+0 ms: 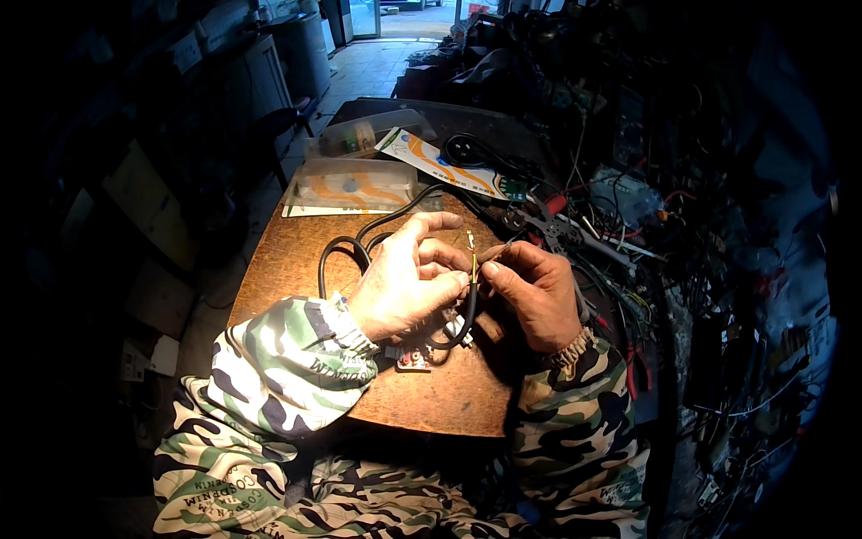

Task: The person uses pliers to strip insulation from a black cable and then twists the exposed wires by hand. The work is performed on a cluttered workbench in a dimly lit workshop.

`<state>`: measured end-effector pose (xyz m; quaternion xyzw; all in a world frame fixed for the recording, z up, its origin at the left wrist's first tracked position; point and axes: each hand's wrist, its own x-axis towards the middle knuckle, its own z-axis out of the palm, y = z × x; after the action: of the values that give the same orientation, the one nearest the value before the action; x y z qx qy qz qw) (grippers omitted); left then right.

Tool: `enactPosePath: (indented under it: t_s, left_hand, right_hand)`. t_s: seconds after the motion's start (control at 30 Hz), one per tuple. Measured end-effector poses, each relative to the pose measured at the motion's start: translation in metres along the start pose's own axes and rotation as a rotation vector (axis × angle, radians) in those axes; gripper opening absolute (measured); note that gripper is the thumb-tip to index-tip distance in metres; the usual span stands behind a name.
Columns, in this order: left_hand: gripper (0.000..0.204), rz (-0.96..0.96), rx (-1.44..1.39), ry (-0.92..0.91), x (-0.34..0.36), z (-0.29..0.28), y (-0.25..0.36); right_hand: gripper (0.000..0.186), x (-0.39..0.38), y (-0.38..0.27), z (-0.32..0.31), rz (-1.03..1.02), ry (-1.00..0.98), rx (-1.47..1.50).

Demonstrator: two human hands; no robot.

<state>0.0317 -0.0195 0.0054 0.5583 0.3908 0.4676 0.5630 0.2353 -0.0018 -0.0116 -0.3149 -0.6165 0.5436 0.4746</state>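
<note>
A black cable point(337, 251) loops over the brown wooden board point(449, 395) in front of me. Its cut end rises between my hands, with a thin yellow-green wire point(473, 266) sticking out. My left hand point(409, 283) pinches this wire end between thumb and forefinger. My right hand point(534, 292) meets it from the right, fingertips closed on the same wire tips. Both forearms wear camouflage sleeves. A small red and white object point(413, 361) lies on the board under my left wrist, mostly hidden.
Clear plastic boxes point(357, 184) and a printed card point(440, 163) lie at the board's far end. Pliers and hand tools point(543, 225) sit to the right among a dense tangle of wires point(628, 296). Cabinets and a tiled floor point(368, 67) lie beyond.
</note>
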Motion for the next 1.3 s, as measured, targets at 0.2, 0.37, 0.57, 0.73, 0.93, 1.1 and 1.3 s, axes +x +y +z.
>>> enactPosePath:
  t_s: [0.2, 0.37, 0.57, 0.73, 0.93, 1.1, 1.3]
  left_hand:
    - [0.020, -0.018, 0.126, -0.054, -0.001, -0.001, -0.005]
    - [0.015, 0.058, 0.056, 0.026, 0.001, -0.009, -0.006]
    - [0.014, -0.012, 0.127, -0.044, 0.003, -0.005, -0.007]
    - [0.010, 0.290, 0.329, 0.083, -0.001, 0.002, -0.016]
    - [0.012, 0.485, 0.635, 0.139, -0.002, -0.001, -0.011]
    - [0.011, 0.488, 0.689, 0.122, -0.002, -0.001, -0.007]
    - [0.011, 0.439, 0.656, 0.144, -0.004, -0.001, -0.009]
  right_hand:
    - [0.018, -0.003, 0.003, 0.000, 0.024, 0.016, -0.063]
    - [0.019, -0.002, -0.006, 0.004, 0.012, 0.164, -0.039]
    - [0.016, -0.009, -0.015, 0.011, -0.120, 0.111, -0.263]
    - [0.028, -0.006, -0.004, 0.016, -0.108, 0.054, -0.200]
    - [0.022, -0.006, -0.005, 0.016, -0.123, 0.026, -0.209]
    - [0.012, -0.008, -0.010, 0.014, -0.095, 0.051, -0.241]
    - [0.010, -0.008, -0.010, 0.014, -0.096, 0.091, -0.299]
